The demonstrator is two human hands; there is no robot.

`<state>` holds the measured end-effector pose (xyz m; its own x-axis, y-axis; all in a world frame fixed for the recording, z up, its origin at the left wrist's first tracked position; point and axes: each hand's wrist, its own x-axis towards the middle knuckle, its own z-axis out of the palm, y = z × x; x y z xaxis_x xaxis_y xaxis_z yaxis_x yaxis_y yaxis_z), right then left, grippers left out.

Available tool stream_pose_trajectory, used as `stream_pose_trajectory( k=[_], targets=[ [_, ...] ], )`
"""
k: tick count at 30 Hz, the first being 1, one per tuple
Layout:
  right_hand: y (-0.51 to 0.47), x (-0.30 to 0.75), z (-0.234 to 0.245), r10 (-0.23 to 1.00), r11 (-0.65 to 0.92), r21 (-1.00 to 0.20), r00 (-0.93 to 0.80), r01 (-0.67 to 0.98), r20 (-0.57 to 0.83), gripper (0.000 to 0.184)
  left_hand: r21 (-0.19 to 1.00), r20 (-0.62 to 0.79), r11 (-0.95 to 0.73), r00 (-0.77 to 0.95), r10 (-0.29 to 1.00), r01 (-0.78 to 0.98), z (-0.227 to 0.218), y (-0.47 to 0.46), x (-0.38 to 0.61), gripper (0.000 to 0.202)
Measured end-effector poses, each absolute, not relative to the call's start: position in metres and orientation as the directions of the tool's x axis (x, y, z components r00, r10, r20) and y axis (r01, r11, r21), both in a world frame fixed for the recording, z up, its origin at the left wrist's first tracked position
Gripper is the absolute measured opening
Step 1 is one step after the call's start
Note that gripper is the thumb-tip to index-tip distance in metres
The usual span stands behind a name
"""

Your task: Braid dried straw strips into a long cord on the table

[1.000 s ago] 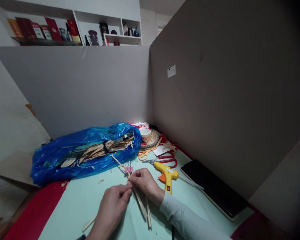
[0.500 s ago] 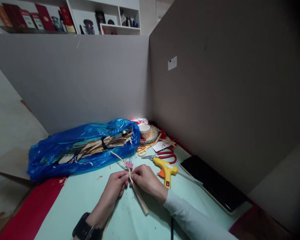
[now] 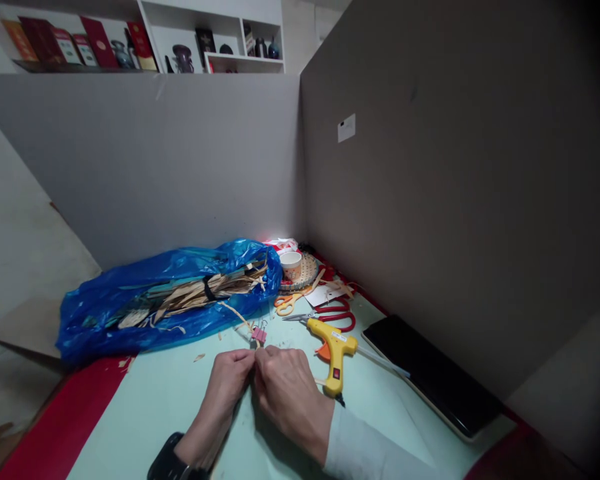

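My left hand is closed in a pinch on a pale dried-leaf strand, just below a pink binder clip. Pressed up beside it, my right hand is closed on the same strand, its back turned up and its fingertips mostly hidden. Beyond the clip, the strand's thin twisted end runs toward a blue plastic bag. A yellow glue gun lies just right of my right hand. Red-handled scissors and orange-handled scissors rest farther back.
Inside the blue bag lies a bundle of dried leaves with a black tie. A paper cup stands on a woven round mat at the back. A black flat device lies on the right. Grey panels enclose the table.
My right hand has turned over, back upward, and drawn closer to my left. The leaf strip's wide loose end, which pointed toward me, is now hidden. The clip sits slightly lower in view.
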<state>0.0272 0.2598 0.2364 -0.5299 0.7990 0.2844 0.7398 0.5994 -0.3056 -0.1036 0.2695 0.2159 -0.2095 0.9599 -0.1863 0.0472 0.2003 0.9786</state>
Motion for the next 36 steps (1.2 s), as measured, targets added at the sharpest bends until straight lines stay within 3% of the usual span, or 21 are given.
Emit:
stream_pose_trajectory(
  k=[5, 12, 15, 19, 23, 31, 36],
  targets=[
    [0.252, 0.025, 0.235, 0.682, 0.731, -0.190, -0.693, 0.655, 0.236, 0.019, 0.961, -0.277, 0.275, -0.133, 0.952, -0.039, 0.218, 0.268, -0.112, 0.025],
    [0.252, 0.030, 0.234, 0.710, 0.705, -0.210, -0.670, 0.678, 0.217, 0.020, 0.948, -0.308, 0.297, -0.099, 0.946, -0.112, 0.225, 0.263, -0.113, 0.038],
    [0.258, 0.036, 0.242, 0.763, 0.646, -0.305, -0.608, 0.700, 0.221, 0.018, 0.943, -0.320, 0.303, -0.123, 0.939, -0.136, 0.226, 0.264, -0.112, 0.038],
    [0.273, 0.042, 0.252, 0.882, 0.457, -0.574, -0.428, 0.679, 0.196, 0.028, 0.940, -0.318, 0.296, -0.127, 0.939, -0.167, 0.228, 0.263, -0.109, 0.035],
    [0.290, 0.037, 0.241, 0.859, 0.368, -0.779, -0.506, 0.508, 0.076, 0.023, 0.941, -0.316, 0.294, -0.118, 0.942, -0.168, 0.230, 0.260, -0.104, 0.037],
    [0.296, 0.032, 0.226, 0.858, 0.403, -0.767, -0.499, 0.500, 0.126, 0.028, 0.974, -0.226, 0.226, -0.184, 0.957, -0.022, 0.225, 0.258, -0.097, 0.035],
    [0.293, 0.037, 0.229, 0.865, 0.397, -0.784, -0.480, 0.477, 0.146, 0.028, 0.967, -0.134, 0.169, -0.189, 0.973, 0.188, 0.223, 0.259, -0.105, 0.019]
  ],
)
